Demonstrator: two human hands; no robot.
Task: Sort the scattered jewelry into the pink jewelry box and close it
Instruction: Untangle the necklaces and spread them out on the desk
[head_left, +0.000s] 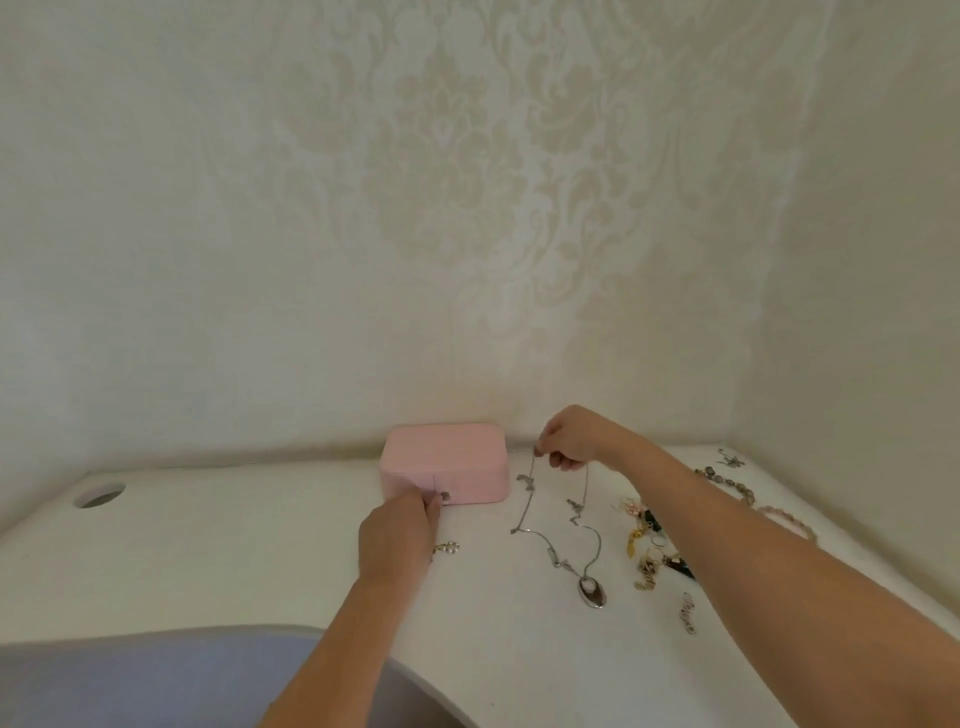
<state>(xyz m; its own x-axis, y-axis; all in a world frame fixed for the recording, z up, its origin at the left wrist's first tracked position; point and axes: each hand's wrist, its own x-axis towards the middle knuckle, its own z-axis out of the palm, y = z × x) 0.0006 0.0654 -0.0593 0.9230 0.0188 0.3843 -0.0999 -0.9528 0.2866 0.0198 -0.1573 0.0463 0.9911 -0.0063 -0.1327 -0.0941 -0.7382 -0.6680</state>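
A room at home

Cream damask wallpaper (467, 208) covers both walls of a corner, a domestic finish. A white surface (234, 561) with a round cable hole (100, 494) fits into that corner, like a home desk. Personal jewelry (649, 545) lies scattered beside a pink box (444, 457).

White table (260, 571) with closed pink jewelry box (444, 457), pendant necklace (592, 592), scattered earrings (649, 551), bracelets (727, 483).
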